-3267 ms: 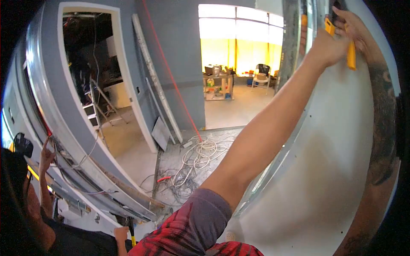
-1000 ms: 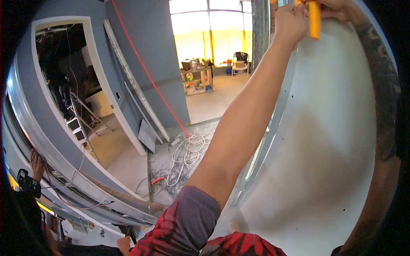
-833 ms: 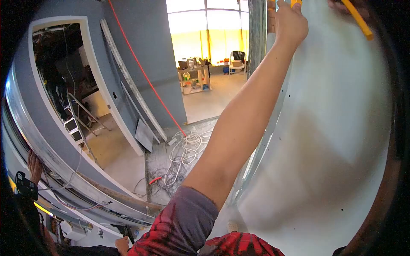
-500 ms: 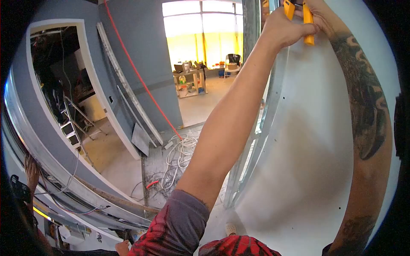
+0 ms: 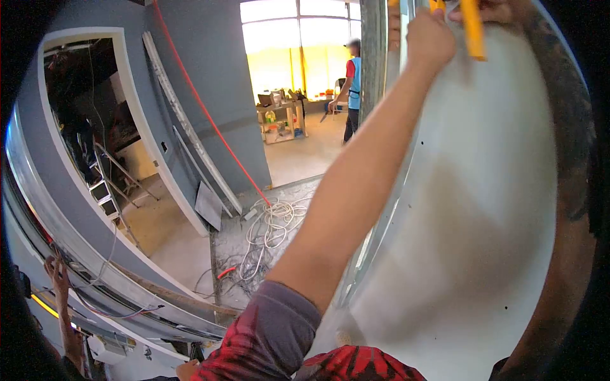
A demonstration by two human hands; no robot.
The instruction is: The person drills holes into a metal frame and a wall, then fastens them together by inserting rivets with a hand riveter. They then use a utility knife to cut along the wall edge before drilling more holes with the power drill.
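Observation:
At the top right, my left hand [image 5: 432, 39] is closed beside a metal stud [image 5: 406, 19]; what lies inside its fingers is hidden. My right hand [image 5: 488, 11], blurred and partly cut off by the top edge, has its fingers bent around a yellow-handled tool [image 5: 473, 35]. One long yellow handle points down in front of the white panel [image 5: 470, 152]. Another bit of yellow shows just above my left hand. The tool's head is out of view. Finger-like shapes show at the stud's left side; whether they are a reflection is unclear.
Coiled white cable [image 5: 276, 222] lies on the floor near a red hose [image 5: 210, 117]. A stepladder [image 5: 105, 190] stands beyond the left doorway. A person in a blue vest [image 5: 354, 82] is by the windows. A co-worker's hand [image 5: 58, 273] is at the left metal track [image 5: 82, 244].
My left hand has moved right and turned into a fist, its thumb off the long handle. The yellow tool has shifted right and up. A person has appeared by the windows. The co-worker's hand moved lower.

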